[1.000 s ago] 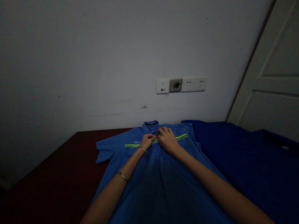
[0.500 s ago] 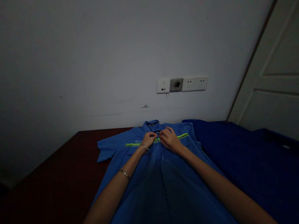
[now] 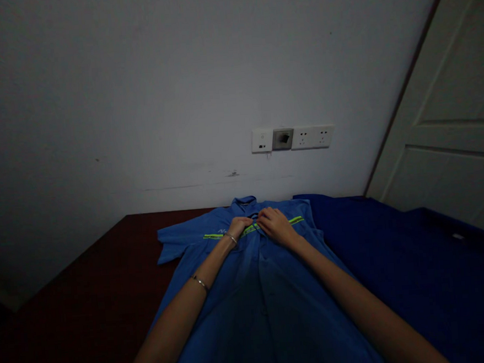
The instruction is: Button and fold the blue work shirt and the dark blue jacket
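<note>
A blue short-sleeved shirt [image 3: 249, 280] with a yellow-green stripe across the chest lies spread out, its collar toward the wall. At the front opening, just below the collar, my left hand [image 3: 240, 225] pinches the shirt's edge. My right hand [image 3: 275, 224] is close beside it on the right, fingers bent and closed on the other edge of the opening. The fingertips of both hands nearly meet over the stripe. Whether a button sits between them is too small and dark to tell. Two bracelets circle my left wrist and forearm.
The shirt rests on a dark red-brown surface [image 3: 79, 287]. To the right lies a darker blue cloth [image 3: 396, 259]. Behind stands a pale wall [image 3: 157, 99] with a row of sockets and switches [image 3: 292, 138]. A white panelled door [image 3: 448, 117] is at the right.
Both hands stay at the same spot on the shirt front. My right fingers have curled in a little more, and the camera view has shifted slightly.
</note>
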{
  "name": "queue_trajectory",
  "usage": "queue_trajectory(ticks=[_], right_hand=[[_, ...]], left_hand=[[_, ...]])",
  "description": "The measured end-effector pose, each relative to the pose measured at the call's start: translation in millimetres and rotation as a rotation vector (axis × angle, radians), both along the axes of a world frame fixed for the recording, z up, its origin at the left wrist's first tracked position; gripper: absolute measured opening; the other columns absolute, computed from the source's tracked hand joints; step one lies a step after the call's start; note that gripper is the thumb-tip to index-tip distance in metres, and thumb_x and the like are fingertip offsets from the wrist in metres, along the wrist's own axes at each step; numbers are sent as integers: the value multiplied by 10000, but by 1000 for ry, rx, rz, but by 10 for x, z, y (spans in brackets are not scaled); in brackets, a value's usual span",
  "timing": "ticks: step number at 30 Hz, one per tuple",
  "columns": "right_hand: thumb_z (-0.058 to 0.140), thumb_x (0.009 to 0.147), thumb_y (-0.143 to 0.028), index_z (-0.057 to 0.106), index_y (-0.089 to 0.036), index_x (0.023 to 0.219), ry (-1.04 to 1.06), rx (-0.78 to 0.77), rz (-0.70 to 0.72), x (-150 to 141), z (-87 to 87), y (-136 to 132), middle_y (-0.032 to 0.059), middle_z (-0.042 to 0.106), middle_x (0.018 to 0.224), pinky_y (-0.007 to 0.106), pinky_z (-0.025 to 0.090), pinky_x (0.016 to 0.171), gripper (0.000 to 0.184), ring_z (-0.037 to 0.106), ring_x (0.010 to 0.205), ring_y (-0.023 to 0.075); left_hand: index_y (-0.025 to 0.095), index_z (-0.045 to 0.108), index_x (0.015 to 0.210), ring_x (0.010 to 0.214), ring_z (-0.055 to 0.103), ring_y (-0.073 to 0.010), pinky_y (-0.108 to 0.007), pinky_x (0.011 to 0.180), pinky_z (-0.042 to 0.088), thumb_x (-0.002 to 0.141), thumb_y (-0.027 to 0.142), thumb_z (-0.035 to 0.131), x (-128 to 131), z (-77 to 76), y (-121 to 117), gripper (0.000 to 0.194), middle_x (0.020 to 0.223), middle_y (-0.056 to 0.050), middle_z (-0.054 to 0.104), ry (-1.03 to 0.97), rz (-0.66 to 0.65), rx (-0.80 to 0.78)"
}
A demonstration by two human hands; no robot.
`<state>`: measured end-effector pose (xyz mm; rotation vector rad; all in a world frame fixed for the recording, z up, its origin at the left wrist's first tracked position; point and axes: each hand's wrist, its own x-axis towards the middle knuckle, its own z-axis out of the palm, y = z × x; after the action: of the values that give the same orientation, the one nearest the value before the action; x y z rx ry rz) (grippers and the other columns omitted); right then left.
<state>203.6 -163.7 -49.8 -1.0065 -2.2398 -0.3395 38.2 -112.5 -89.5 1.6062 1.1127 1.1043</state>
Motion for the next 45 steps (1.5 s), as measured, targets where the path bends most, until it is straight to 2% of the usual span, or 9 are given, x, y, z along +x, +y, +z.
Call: queue_trajectory(ticks=[3, 6, 8, 11, 18, 26, 31, 40, 45], right_hand=[[638, 703, -286, 622, -159, 732, 258, -490, -80, 24, 159, 42, 53, 631, 734, 261, 453, 597, 132, 575, 689, 164], [637, 701, -308, 595, -138, 659, 544, -1050, -106, 42, 265, 64, 8, 600, 544, 195, 412, 418, 180, 541, 453, 104], [634, 711, -290, 589, -129, 636, 712, -1241, -104, 19, 270, 60, 6, 607, 528, 158, 391, 368, 184, 522, 408, 74], [615, 736, -249, 603, -114, 627, 879, -1354, -120, -67, 204, 45, 5, 615, 513, 123, 378, 331, 175, 506, 378, 49], [591, 766, -185, 610, -93, 668, 1160, -1475, -104, -147, 70, 51, 9, 613, 483, 105, 403, 333, 136, 501, 340, 49], [569, 778, -179, 581, -85, 627, 1203, -1446, -92, -214, -13, 73, -2, 582, 454, 96, 403, 326, 178, 478, 319, 35], [589, 742, -184, 560, -108, 567, 1160, -1342, -132, -261, -72, 85, -32, 520, 380, 100, 349, 287, 193, 435, 287, 33], [596, 698, -137, 573, -122, 562, 1002, -1178, -106, -267, -63, 79, -37, 544, 412, 118, 342, 313, 139, 434, 323, 35], [607, 708, -215, 605, -128, 718, 771, -1085, -77, -143, -25, 155, -12, 589, 478, 167, 400, 373, 87, 510, 387, 83]], left_hand=[[91, 646, 748, 722, 581, -163, -302, 719, 457, 719, 258, 612, 0, 25, -12, 172, 712, -34, 637, -24, 14, -79], [115, 667, 665, 669, 573, -154, -281, 695, 437, 626, 242, 653, 17, 40, -14, 133, 605, -10, 634, -82, 74, -116], [129, 674, 647, 671, 571, -153, -279, 701, 430, 599, 258, 663, 27, 42, -11, 138, 603, -6, 640, -83, 94, -92], [143, 683, 648, 690, 572, -160, -286, 720, 429, 593, 296, 664, 28, 38, -7, 164, 632, -17, 654, -54, 103, -31], [147, 686, 671, 736, 584, -179, -305, 750, 433, 608, 331, 657, -6, 38, -39, 197, 675, -29, 666, -7, 107, 60], [149, 682, 668, 781, 593, -181, -301, 787, 432, 626, 229, 627, -45, 49, -76, 106, 723, -35, 678, 2, 109, 114], [138, 679, 653, 779, 595, -178, -294, 792, 429, 627, 200, 609, -56, 44, -89, 97, 722, -46, 678, -8, 98, 126], [135, 682, 645, 784, 593, -183, -301, 793, 425, 606, 204, 610, -53, 33, -82, 107, 719, -50, 677, -19, 100, 79], [127, 679, 688, 772, 587, -176, -287, 766, 435, 629, 201, 565, -59, 35, -82, 148, 726, -37, 673, -52, 90, 75]])
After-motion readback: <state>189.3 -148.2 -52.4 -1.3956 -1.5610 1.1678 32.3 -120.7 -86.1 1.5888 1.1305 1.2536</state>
